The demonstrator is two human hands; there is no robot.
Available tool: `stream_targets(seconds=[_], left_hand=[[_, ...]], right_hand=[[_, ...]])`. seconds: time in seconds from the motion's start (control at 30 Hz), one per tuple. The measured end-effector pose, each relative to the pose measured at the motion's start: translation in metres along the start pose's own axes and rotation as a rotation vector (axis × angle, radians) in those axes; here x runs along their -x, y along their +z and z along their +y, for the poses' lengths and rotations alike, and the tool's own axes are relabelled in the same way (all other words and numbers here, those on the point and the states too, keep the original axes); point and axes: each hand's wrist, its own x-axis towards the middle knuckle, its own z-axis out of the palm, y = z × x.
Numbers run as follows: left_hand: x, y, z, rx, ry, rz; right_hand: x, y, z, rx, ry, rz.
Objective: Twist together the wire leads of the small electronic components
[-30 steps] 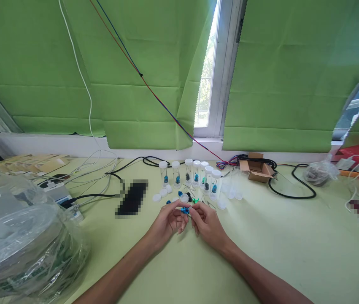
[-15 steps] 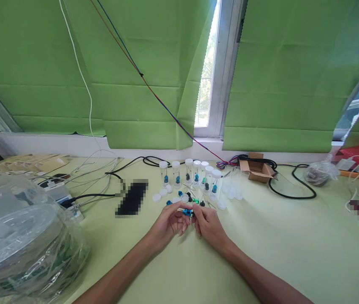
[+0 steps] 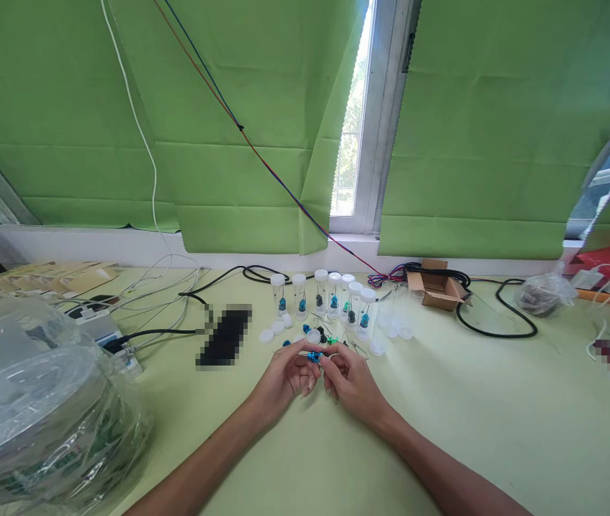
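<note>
My left hand [image 3: 286,376] is closed, with its thumb and index finger on a small shiny blue metal-looking part [image 3: 314,356]. The fingertips of my right hand [image 3: 355,378] pinch the same part from the other side; its exact kind is too small to make out. Just beyond the hands lie loose small pieces, among them a green piece [image 3: 332,340] and a dark piece [image 3: 322,334], with thin metal pins [image 3: 357,347] beside them. Behind stand several clear capped tubes [image 3: 301,299], holding blue, green or dark pieces with thin stems.
Loose white caps [image 3: 267,335] lie left of the tubes, and more clear tubes [image 3: 391,319] to their right. An open cardboard box [image 3: 436,290] and a black cable [image 3: 503,334] are at the back right. A large plastic-wrapped roll [image 3: 41,423] fills the near left.
My right fingers have shifted slightly left and now cover more of the blue part, with the index finger stretched over it. My left hand has hardly moved.
</note>
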Motion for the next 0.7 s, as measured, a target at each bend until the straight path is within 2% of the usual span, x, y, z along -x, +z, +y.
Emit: stream_targets(seconds=[0.27, 0.7], left_hand=[[-0.0007, 0.0001, -0.001, -0.028, -0.002, -0.041], [-0.001, 0.0003, -0.002, -0.018, -0.013, -0.033]], right_hand=[[-0.0006, -0.0015, 0.0001, 0.015, 0.02, 0.005], [-0.0025, 0.0004, 0.0032, 0.06, 0.056, 0.047]])
